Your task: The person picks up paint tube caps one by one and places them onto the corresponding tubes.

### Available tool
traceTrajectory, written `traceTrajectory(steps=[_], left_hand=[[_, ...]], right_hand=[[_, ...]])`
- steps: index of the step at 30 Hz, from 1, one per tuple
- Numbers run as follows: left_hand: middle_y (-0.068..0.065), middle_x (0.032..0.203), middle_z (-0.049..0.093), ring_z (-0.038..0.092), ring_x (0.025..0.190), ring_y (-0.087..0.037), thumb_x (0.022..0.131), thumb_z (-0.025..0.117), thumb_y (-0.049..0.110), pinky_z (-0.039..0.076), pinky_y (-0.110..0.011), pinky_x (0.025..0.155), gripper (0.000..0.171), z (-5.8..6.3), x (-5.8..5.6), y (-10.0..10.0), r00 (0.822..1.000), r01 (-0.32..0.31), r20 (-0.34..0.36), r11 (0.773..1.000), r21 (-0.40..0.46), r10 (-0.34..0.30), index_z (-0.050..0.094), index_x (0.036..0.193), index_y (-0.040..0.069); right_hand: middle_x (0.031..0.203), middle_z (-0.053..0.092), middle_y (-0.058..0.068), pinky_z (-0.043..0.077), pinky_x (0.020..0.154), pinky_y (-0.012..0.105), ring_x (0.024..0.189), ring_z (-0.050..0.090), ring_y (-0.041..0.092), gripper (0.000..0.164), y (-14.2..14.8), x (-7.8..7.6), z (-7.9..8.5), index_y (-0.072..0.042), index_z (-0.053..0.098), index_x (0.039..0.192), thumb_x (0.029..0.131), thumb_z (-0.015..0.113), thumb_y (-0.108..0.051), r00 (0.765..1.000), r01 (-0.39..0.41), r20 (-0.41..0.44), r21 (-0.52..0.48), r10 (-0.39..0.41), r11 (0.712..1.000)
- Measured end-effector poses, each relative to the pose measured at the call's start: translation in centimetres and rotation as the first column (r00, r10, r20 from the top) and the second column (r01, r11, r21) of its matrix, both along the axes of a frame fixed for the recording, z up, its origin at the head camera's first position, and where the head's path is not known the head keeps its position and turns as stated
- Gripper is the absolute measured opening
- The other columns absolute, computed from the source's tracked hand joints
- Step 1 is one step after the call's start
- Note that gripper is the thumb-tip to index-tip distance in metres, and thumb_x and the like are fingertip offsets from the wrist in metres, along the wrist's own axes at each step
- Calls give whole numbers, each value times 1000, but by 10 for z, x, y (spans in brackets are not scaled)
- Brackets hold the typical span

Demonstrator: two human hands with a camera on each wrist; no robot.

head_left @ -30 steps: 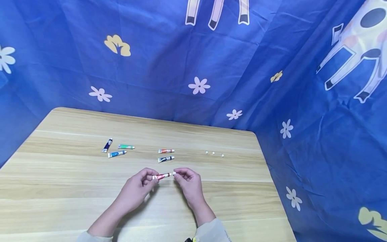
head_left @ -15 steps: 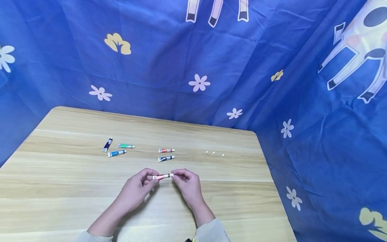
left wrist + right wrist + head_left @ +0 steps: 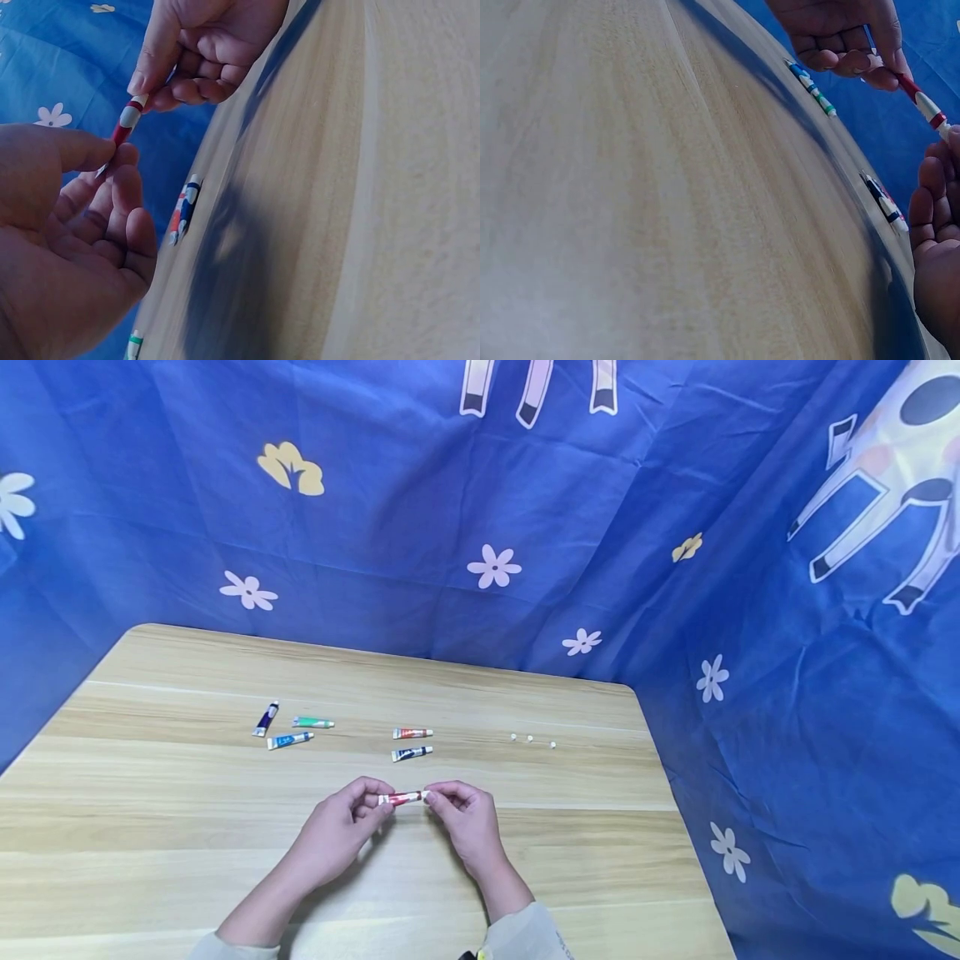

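Note:
A small red and white paint tube [image 3: 403, 798] is held above the table, lying nearly level between both hands. My left hand [image 3: 339, 828] pinches its flat tail end between thumb and fingers. At the other end, my right hand [image 3: 472, 828] pinches the white cap [image 3: 140, 99], which sits at the tube's nozzle. In the right wrist view the red tube [image 3: 924, 103] slants from the left fingertips down to the right ones. The fingertips partly hide both ends of it.
Beyond the hands on the wooden table [image 3: 600, 860] lie an orange-red tube [image 3: 412, 734] and a dark blue tube [image 3: 412, 754]. Farther left are a purple tube [image 3: 266, 719], a green tube [image 3: 313, 722] and a blue tube [image 3: 290, 741]. Three small white caps [image 3: 530, 738] lie right.
A second ago the white cap in the right fingers was slightly apart from the tube's nozzle. The right hand has moved left, and the cap now meets the nozzle. The left hand stays put.

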State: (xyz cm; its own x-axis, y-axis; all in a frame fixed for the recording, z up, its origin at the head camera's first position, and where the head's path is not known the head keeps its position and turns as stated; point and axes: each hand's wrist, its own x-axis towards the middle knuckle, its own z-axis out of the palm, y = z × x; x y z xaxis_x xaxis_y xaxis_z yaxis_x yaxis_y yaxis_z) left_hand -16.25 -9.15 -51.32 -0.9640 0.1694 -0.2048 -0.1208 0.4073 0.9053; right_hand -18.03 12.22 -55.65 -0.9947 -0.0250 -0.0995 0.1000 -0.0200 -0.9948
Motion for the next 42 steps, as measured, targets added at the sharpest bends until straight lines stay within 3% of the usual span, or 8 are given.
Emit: traceTrajectory(steps=[5,8,16,24,29,32,37,42], left_hand=[[-6,105,75,66,84,-16,104,72,19,51,-24,66,22,0,0,0,1000,7,-9,1000,7,-7,69,125,14],[-6,106,75,67,86,-16,105,71,19,53,-24,68,21,0,0,0,1000,12,-14,1000,5,-12,69,125,14],[-6,105,75,69,87,-17,105,71,18,54,-23,71,21,1,0,0,999,30,-24,1000,3,-30,69,125,14],[-5,105,76,69,87,-16,104,73,20,54,-23,72,24,2,2,0,999,34,-30,999,0,-34,70,126,14],[-5,105,75,68,86,-15,104,73,20,53,-23,71,25,1,2,0,999,33,-25,999,1,-33,69,127,14],[-5,105,75,68,86,-15,104,73,20,53,-23,70,25,0,2,-1,999,34,-27,999,1,-34,69,127,14],[-5,104,76,68,85,-15,104,73,20,52,-23,70,24,-1,1,-1,999,33,-27,999,11,-33,69,127,15],[-5,104,76,68,85,-15,104,73,20,52,-23,71,23,0,1,-1,999,32,-31,999,10,-31,70,126,15]], right_hand=[[92,79,0,65,80,21,81,72,6,22,-1,0,-1,14,74,108,97,78,-4,1000,-3,19,-44,4,999],[87,77,-2,65,80,21,80,71,5,23,-1,0,-1,19,71,107,99,76,-2,1000,-3,19,-65,4,998],[78,70,-4,57,72,16,71,64,3,26,-2,0,-3,18,70,97,102,74,-8,1000,-3,-15,6,4,1000],[81,73,4,58,71,17,72,65,6,34,-3,0,-4,16,70,94,106,69,-15,1000,-7,-16,49,8,999],[80,74,12,58,75,19,72,66,8,51,-3,1,-2,12,71,92,116,52,-29,1000,-18,-13,115,20,993],[82,73,15,57,77,19,74,64,7,50,-1,2,2,10,71,97,117,47,-29,998,-48,-23,126,51,991],[96,69,11,58,81,18,85,64,8,23,3,1,10,4,66,125,107,60,-8,987,-163,-1,77,163,984],[109,64,6,53,83,15,93,61,4,47,8,0,11,-4,59,139,95,71,2,964,-251,-53,134,260,959]])
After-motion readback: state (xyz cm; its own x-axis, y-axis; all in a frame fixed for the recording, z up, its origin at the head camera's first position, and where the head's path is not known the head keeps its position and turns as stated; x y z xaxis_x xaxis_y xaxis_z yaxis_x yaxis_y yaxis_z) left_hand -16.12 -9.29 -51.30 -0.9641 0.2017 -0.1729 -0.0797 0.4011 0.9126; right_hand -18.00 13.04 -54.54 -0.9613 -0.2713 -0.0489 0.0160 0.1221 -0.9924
